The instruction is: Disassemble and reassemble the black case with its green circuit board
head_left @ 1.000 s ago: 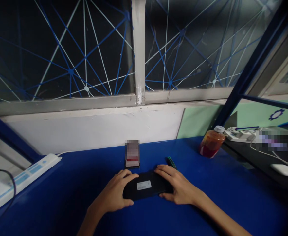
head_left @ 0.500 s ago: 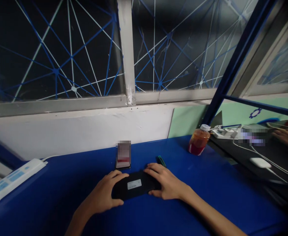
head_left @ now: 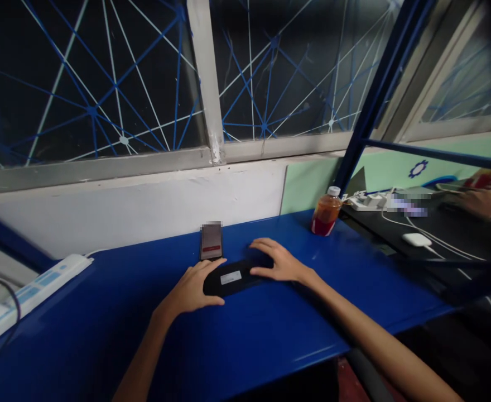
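Note:
A black oblong case [head_left: 212, 285] with a white label [head_left: 231, 277] lies on the blue table [head_left: 270, 324], in front of me. My left hand [head_left: 193, 287] is wrapped around its left end, thumb along the near edge and fingers along the far edge. Over the right end is my right hand [head_left: 281, 261], fingers spread and raised; its thumb is close to the case's top, and I cannot tell whether it touches. A phone [head_left: 211, 241] stands just beyond the case, its screen partly blurred out.
A bottle of orange-red drink [head_left: 326, 212] stands at the table's back right. A white power strip [head_left: 40, 296] runs along the left side. On the black table [head_left: 366, 229] to the right are cables, a white charger [head_left: 416, 240] and another person's hand [head_left: 482, 202].
My right hand has loosened from the case's right end and its fingers have lifted. The small green-and-black item near it is now out of sight. The camera view has shifted.

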Tool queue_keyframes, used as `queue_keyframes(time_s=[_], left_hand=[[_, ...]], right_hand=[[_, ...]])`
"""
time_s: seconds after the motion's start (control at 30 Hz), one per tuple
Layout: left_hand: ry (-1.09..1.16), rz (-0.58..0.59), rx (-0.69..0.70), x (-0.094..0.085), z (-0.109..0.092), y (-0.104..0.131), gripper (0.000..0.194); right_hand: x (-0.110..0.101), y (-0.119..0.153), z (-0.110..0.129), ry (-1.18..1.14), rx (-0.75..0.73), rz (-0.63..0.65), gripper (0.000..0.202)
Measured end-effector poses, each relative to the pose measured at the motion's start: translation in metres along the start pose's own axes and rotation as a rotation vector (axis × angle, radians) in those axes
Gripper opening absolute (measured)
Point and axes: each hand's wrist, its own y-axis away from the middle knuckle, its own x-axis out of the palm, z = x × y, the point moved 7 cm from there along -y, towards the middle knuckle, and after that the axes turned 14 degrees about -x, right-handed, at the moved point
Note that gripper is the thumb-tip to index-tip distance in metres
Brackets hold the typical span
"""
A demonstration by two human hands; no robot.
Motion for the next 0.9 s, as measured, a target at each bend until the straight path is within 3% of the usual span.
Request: queue_keyframes(time_s=[0.1, 0.2, 0.33, 0.5, 0.67, 0.77, 0.9], left_hand=[[-0.025, -0.015, -0.011, 0.002, -0.002, 0.0, 0.081], [-0.018, -0.018, -0.006, 0.002, -0.002, 0.0, 0.081], [-0.028, -0.019, -0.01, 0.0, 0.002, 0.0, 0.082], [-0.058, -0.006, 0.006, -0.001, 0.002, 0.003, 0.087], [-0.059, -0.003, 0.005, -0.003, -0.001, 0.005, 0.079], [-0.065, -0.04, 0.025, -0.004, -0.01, 0.007, 0.074], [-0.095, -0.176, 0.072, 0.001, -0.033, 0.007, 0.067]], right_hand=[[-0.033, 0.009, -0.023, 0.115, 0.163, -0.209, 0.041], [-0.05, 0.025, -0.05, 0.28, 0.389, -0.222, 0.043], [-0.038, 0.036, -0.071, 0.314, 0.556, -0.035, 0.052], [-0.013, 0.032, -0.069, 0.37, 0.548, 0.121, 0.063], [0.0, 0.032, -0.07, 0.321, 0.51, 0.197, 0.038], [-0.009, 0.031, -0.073, 0.273, 0.501, 0.112, 0.035], [-0.038, 0.03, -0.071, -0.009, 0.453, -0.341, 0.042]])
